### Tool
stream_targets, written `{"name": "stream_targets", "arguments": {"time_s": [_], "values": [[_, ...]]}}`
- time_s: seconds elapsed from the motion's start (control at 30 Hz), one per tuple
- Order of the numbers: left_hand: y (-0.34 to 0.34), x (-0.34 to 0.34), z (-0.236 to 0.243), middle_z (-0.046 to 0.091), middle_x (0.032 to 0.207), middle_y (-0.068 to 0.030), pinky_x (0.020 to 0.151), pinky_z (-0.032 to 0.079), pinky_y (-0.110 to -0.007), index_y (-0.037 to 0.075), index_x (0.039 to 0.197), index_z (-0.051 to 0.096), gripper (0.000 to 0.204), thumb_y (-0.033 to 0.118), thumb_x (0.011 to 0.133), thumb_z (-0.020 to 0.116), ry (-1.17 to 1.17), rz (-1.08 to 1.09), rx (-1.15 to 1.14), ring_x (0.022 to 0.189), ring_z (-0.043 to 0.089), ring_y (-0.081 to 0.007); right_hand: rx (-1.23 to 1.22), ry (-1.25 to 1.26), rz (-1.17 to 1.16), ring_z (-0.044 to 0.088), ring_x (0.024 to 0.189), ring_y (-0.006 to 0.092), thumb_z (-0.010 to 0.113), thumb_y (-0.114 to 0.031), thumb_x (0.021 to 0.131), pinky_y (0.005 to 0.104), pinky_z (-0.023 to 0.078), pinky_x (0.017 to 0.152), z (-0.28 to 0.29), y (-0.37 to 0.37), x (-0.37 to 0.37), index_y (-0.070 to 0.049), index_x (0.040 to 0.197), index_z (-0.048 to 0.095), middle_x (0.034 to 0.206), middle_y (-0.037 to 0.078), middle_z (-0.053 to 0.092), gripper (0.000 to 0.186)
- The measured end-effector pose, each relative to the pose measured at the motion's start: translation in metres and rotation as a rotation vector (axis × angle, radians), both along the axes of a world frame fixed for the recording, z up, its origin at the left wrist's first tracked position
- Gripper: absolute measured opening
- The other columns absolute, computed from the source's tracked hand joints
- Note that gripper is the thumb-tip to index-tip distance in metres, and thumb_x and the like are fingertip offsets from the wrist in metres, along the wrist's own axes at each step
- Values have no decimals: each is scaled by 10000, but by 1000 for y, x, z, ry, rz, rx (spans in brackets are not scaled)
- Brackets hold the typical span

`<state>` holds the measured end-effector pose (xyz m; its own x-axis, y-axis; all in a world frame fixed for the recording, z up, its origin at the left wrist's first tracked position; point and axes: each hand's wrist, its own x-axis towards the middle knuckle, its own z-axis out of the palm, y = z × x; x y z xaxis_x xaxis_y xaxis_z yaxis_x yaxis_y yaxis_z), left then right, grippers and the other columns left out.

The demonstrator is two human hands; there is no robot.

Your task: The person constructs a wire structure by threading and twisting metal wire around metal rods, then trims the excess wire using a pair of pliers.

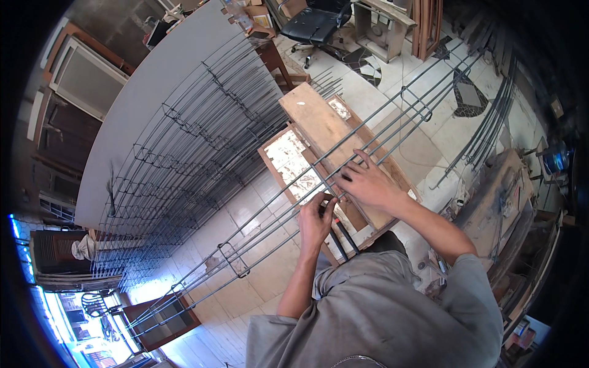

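A long, narrow rebar cage [274,214] of thin steel rods runs slantwise from the lower left to the upper right. Square stirrups [234,260] ring it at intervals. My right hand [370,186] lies over the rods near the middle, its fingers bent around them and partly spread. Just below and left of it, my left hand [316,222] is closed in a pinch against the near rods. What sits between those fingertips is too small to make out. Beneath the hands, a tool with two dark handles [345,238] points toward my lap.
A wooden bench [326,127] supports the cage's middle. Many finished rebar cages [184,144] lean along a large pale panel [135,98] at left. Loose bent rods [485,132] lie on the tiled floor at right. An office chair [316,26] stands at the back.
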<state>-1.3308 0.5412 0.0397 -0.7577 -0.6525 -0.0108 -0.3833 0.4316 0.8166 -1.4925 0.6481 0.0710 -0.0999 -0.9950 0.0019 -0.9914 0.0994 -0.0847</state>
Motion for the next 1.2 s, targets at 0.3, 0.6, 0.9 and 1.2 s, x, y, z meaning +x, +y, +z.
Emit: {"name": "stream_targets", "arguments": {"time_s": [0.3,0.6,0.9,1.2], "values": [[-6,-6,-17,712,770,-140,675,515,-360,-9,864,690,221,211,875,717,39,117,202,705,701,-253,15,-116,4,666,982,292,514,-74,854,406,477,925,11,40,53,38,1177,534,1155,195,631,342],[-4,-6,-9,731,830,-166,658,532,-317,-8,1006,670,188,164,930,659,12,101,383,715,729,-189,-169,-308,-398,650,926,338,562,-62,822,480,456,880,-16,42,85,-7,1064,542,1003,178,649,249],[-12,1,-29,742,864,-164,730,542,-295,-21,1053,704,224,134,893,687,79,24,361,796,732,-180,-216,-203,-517,664,932,310,606,-124,839,497,437,884,-19,37,92,-34,1082,597,1016,158,674,259],[-17,0,-11,736,805,-162,688,537,-290,-84,988,709,221,116,898,681,26,29,450,747,724,-173,-263,-198,-555,682,823,258,620,-163,855,472,404,809,-28,17,97,-68,1080,618,841,93,712,245]]}}
